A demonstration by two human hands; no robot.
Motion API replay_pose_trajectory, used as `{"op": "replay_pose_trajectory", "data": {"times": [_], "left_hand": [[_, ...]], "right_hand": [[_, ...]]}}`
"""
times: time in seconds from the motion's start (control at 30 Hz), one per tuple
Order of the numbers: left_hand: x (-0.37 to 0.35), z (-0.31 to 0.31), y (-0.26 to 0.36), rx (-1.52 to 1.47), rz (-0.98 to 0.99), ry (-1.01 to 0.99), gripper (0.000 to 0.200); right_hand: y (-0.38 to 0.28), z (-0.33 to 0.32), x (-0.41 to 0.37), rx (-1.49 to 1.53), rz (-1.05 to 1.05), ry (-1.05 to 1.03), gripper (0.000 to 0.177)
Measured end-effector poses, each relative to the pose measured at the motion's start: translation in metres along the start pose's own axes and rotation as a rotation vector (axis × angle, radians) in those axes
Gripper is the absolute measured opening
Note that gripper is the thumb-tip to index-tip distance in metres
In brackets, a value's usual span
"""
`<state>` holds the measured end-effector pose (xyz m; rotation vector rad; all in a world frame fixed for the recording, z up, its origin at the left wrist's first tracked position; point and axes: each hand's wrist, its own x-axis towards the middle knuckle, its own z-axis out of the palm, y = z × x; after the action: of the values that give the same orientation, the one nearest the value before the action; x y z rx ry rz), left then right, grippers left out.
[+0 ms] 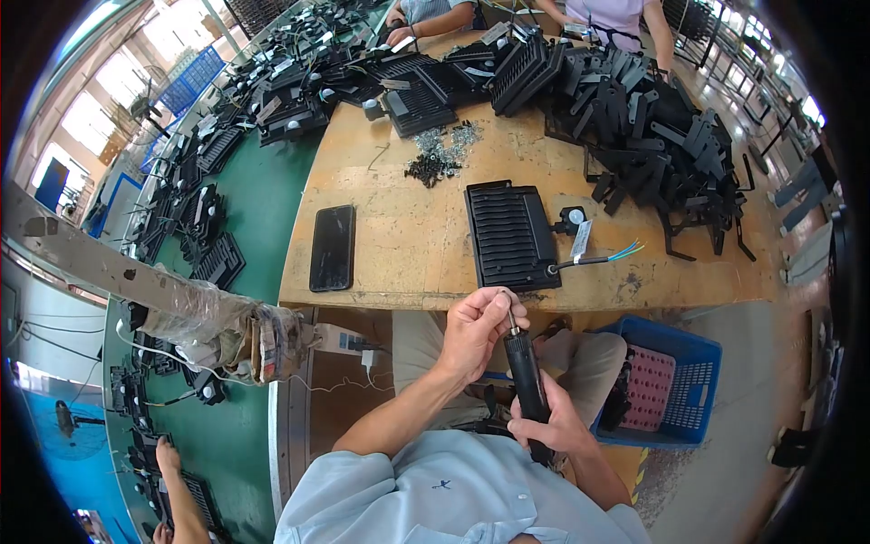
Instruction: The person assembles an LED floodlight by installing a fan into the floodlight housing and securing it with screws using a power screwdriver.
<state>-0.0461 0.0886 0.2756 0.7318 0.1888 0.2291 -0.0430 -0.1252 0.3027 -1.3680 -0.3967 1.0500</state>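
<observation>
My right hand (pixel 559 419) is wrapped round the black body of an electric screwdriver (pixel 524 363), which points up toward the table edge. The fingers of my left hand (pixel 476 331) are pinched together at the screwdriver's thin metal bit (pixel 512 317); whether a screw is between them I cannot make out. Just beyond, on the wooden table, lies a black finned floodlight (pixel 512 236) with its back up. Attached to it are a small sensor (pixel 573 218), a white label (pixel 582 239) and a cable with bare coloured wires (pixel 625 251).
Loose screws and small hardware (pixel 444 150) lie mid-table, with a phone (pixel 333 248) at left. Black metal brackets (pixel 643 136) are heaped right, floodlights (pixel 417 104) at the back. A green conveyor (pixel 272 195) runs left; a blue crate (pixel 702 381) stands right. Co-workers' hands (pixel 399 34) show behind.
</observation>
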Motion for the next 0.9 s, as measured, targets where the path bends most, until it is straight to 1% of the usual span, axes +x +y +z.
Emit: {"op": "replay_pose_trajectory", "data": {"times": [0.07, 0.17, 0.2, 0.3, 0.33, 0.37, 0.43, 0.5, 0.6, 0.63, 0.73, 0.77, 0.9], "left_hand": [[0.001, 0.007, 0.002, 0.025, 0.025, 0.006, 0.022], [0.002, 0.017, 0.009, 0.114, 0.056, 0.000, 0.026], [0.002, 0.019, 0.011, 0.152, 0.066, -0.003, 0.027], [0.010, 0.012, 0.045, 0.489, 0.178, -0.010, 0.027], [0.027, -0.007, 0.060, 0.767, 0.312, 0.018, 0.021], [0.054, -0.019, 0.078, 1.158, 0.726, 0.023, 0.017], [0.102, -0.037, 0.110, 1.435, 0.768, 0.124, 0.016], [0.145, -0.058, 0.127, 1.707, 0.830, 0.084, 0.015], [0.179, -0.064, 0.131, 1.787, 0.768, 0.030, 0.016], [0.188, -0.067, 0.131, 1.815, 0.716, 0.018, 0.017], [0.201, -0.074, 0.128, 1.857, 0.645, -0.014, 0.019], [0.203, -0.076, 0.127, 1.908, 0.694, -0.023, 0.021], [0.218, -0.083, 0.134, 1.823, 0.569, -0.072, 0.018]], "right_hand": [[0.018, 0.000, 0.008, -0.160, -0.100, 0.074, 0.057], [0.010, 0.005, 0.017, -0.390, -0.212, 0.185, 0.058], [0.009, 0.006, 0.017, -0.381, -0.226, 0.189, 0.058], [0.003, 0.004, 0.013, -0.352, -0.241, 0.192, 0.057], [0.003, 0.001, 0.010, -0.341, -0.233, 0.183, 0.058], [0.004, -0.001, 0.007, -0.329, -0.224, 0.176, 0.058], [0.016, -0.009, 0.003, -0.329, -0.194, 0.179, 0.060], [0.021, -0.011, -0.001, -0.340, -0.160, 0.191, 0.061], [0.023, -0.011, -0.007, -0.328, -0.104, 0.230, 0.063], [0.027, -0.012, -0.009, -0.303, -0.089, 0.241, 0.063], [0.030, -0.014, -0.014, -0.278, -0.048, 0.269, 0.062], [0.030, -0.014, -0.016, -0.280, -0.034, 0.275, 0.062], [0.028, -0.016, -0.018, -0.328, -0.066, 0.286, 0.062]]}}
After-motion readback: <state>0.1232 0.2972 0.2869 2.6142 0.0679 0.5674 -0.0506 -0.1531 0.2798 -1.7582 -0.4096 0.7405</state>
